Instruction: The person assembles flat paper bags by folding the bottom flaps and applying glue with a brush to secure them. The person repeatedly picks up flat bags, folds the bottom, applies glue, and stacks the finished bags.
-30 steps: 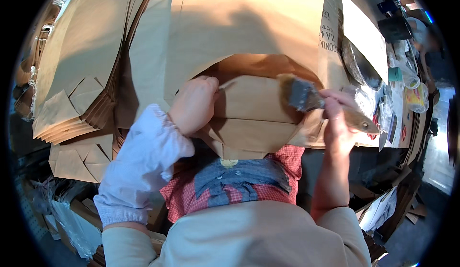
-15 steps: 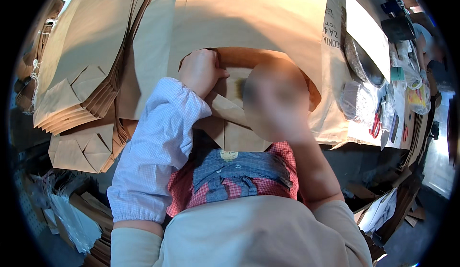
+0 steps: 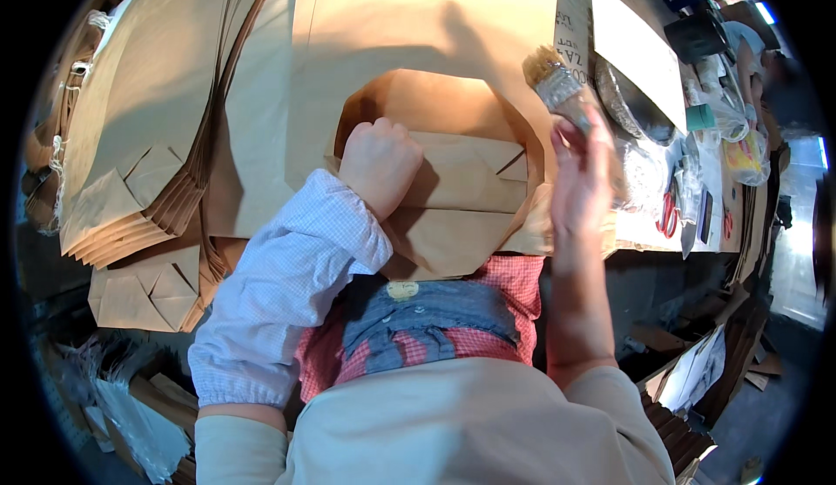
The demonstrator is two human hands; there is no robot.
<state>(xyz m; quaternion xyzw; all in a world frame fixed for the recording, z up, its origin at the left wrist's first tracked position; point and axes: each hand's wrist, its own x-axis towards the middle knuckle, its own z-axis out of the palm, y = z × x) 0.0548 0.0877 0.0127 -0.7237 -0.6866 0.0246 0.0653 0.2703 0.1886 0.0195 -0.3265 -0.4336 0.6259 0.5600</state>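
Head-worn fisheye view, looking down on a bench at close range.

The camera, the left of two worn side by side on the head, faces steeply downward and slightly forward, over the wearer's pale shirt [image 3: 435, 420] at bottom centre. The left hand [image 3: 380, 165] and right hand [image 3: 581, 178] lie near the middle, within arm's reach of the lens; the table [image 3: 634, 231] extends away toward the top. The wide field also takes in floor [image 3: 736, 424] at lower right. Straight edges bow toward the dark, rounded rim.
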